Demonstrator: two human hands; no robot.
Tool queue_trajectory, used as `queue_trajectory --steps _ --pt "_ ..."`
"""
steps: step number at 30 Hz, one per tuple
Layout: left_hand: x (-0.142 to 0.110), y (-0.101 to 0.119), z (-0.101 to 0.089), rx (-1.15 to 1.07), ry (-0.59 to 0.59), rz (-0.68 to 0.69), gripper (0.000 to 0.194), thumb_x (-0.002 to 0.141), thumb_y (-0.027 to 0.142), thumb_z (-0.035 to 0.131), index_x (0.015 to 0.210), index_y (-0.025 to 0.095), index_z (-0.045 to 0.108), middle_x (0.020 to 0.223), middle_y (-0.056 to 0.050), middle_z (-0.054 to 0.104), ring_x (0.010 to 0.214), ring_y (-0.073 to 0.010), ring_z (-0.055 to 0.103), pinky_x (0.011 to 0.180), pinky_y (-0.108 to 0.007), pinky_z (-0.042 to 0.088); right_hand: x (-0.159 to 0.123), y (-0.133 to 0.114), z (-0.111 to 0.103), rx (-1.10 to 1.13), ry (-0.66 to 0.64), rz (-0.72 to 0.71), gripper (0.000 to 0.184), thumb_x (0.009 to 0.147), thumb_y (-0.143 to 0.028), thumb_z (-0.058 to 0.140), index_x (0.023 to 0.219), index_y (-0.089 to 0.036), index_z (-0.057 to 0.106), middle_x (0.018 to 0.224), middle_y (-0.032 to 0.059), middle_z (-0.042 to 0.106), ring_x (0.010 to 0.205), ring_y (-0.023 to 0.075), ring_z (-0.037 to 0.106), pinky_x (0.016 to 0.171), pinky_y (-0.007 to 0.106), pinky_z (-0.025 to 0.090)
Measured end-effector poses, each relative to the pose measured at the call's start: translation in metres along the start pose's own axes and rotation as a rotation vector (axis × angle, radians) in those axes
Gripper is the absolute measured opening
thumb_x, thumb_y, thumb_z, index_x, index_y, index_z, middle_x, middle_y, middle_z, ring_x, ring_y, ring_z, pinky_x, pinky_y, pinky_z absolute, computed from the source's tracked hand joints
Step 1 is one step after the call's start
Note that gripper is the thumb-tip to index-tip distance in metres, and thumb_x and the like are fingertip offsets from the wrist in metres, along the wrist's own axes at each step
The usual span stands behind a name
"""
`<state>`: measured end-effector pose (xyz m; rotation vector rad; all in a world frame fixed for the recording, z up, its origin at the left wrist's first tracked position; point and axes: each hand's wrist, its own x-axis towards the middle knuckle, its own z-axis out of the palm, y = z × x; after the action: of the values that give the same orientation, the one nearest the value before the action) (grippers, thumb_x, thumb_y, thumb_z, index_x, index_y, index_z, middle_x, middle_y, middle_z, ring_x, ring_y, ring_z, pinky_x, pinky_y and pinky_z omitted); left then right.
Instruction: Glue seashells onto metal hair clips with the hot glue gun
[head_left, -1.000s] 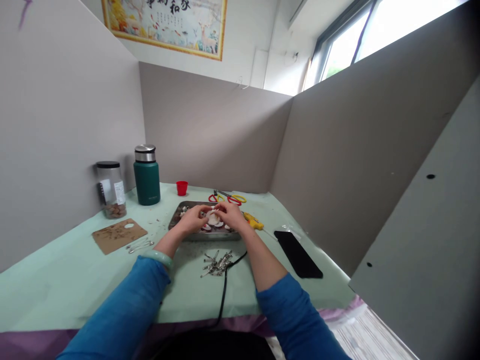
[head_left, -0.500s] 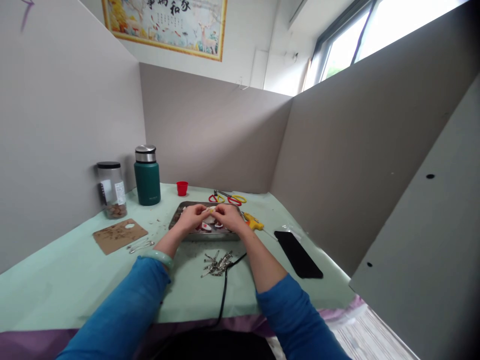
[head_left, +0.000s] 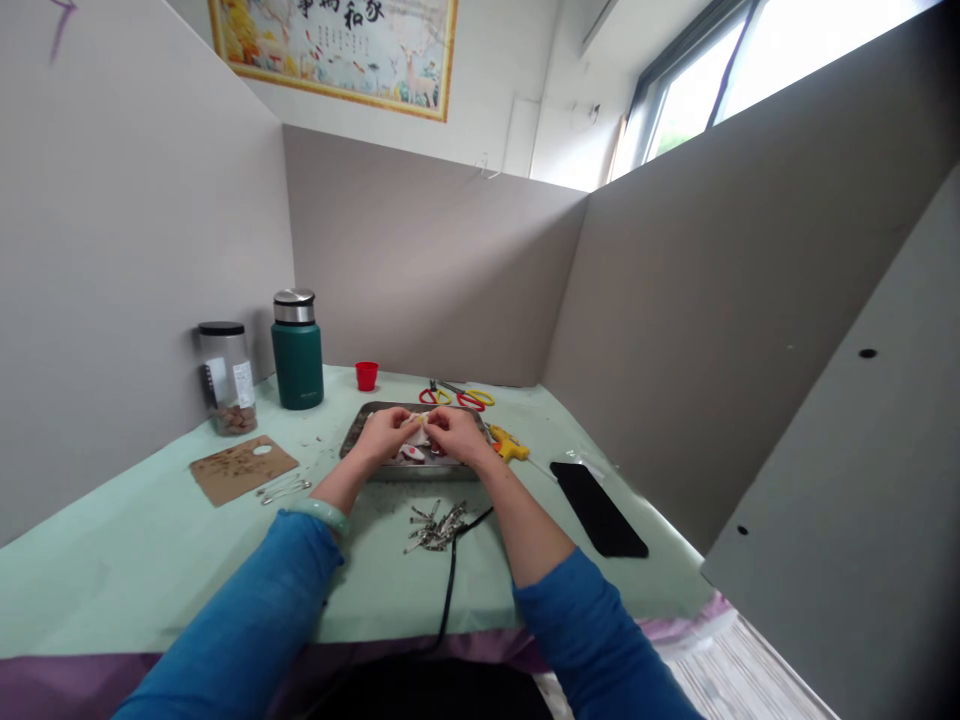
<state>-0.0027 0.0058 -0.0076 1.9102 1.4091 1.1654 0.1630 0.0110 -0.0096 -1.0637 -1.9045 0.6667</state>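
Over a shallow metal tray (head_left: 420, 475), my left hand (head_left: 385, 432) and my right hand (head_left: 456, 434) meet with fingers pinched. Between their fingertips is a small, pale, soft-looking piece (head_left: 418, 432) with a touch of yellow; its exact kind is too small to make out. Both hands grip it, one from each side. Below the fingers in the tray lies a white piece with a red spot (head_left: 412, 454). Other contents of the tray are partly hidden by my hands. A pile of small metal clips (head_left: 436, 527) lies in front of the tray.
Right of the tray are a yellow glue gun (head_left: 509, 444) and a black flat pad (head_left: 598, 508). Scissors (head_left: 471, 398) and a red cup (head_left: 366, 376) stand behind. Left are a green flask (head_left: 297, 350), a jar (head_left: 229, 380), cardboard (head_left: 244, 470) and safety pins (head_left: 283, 488). A black cord (head_left: 450, 590) crosses the front.
The fingertips have shifted slightly around the pale piece, which now shows lower between them. The whole view has moved a little; other things on the table stay in place.
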Motion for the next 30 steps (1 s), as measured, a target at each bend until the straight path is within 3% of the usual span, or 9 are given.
queue_trajectory --steps 5,11,18,30 --pt "-0.001 0.006 0.0 0.157 0.006 0.055 0.032 0.077 0.044 0.049 0.079 0.016 0.065 0.061 -0.002 0.062 0.053 -0.0155 0.055 0.052 -0.024 0.04 0.003 0.005 0.001 -0.085 0.059 -0.008 0.007 0.078 -0.023 0.056 0.079 -0.018 0.061 0.062 -0.0018 0.062 0.05 0.0098 0.055 0.051 0.02 0.044" --pt "-0.004 0.007 0.006 0.32 0.249 0.228 0.024 0.079 0.036 0.054 0.094 0.02 0.064 0.097 -0.007 0.068 0.082 -0.0195 0.061 0.076 -0.029 0.045 0.003 0.006 0.0 -0.083 0.127 0.06 0.007 0.078 -0.023 0.055 0.08 -0.019 0.061 0.063 -0.0013 0.064 0.049 0.0107 0.057 0.049 0.02 0.045" --pt "-0.007 0.007 0.009 0.458 0.253 0.23 0.014 0.079 0.029 0.056 0.078 0.021 0.067 0.098 -0.005 0.063 0.081 -0.0179 0.06 0.073 -0.026 0.044 0.004 0.005 0.005 0.065 0.06 0.068 0.011 0.079 -0.029 0.059 0.081 -0.018 0.059 0.056 -0.0035 0.059 0.043 0.0093 0.053 0.042 0.018 0.042" --pt "-0.016 0.016 0.012 0.581 0.247 0.258 0.017 0.084 0.025 0.048 0.084 0.02 0.065 0.107 -0.005 0.061 0.078 -0.0164 0.06 0.061 -0.026 0.04 0.002 0.001 0.008 0.012 0.081 0.103 0.012 0.08 -0.031 0.061 0.079 -0.019 0.062 0.059 -0.0014 0.062 0.048 0.0111 0.057 0.048 0.02 0.046"
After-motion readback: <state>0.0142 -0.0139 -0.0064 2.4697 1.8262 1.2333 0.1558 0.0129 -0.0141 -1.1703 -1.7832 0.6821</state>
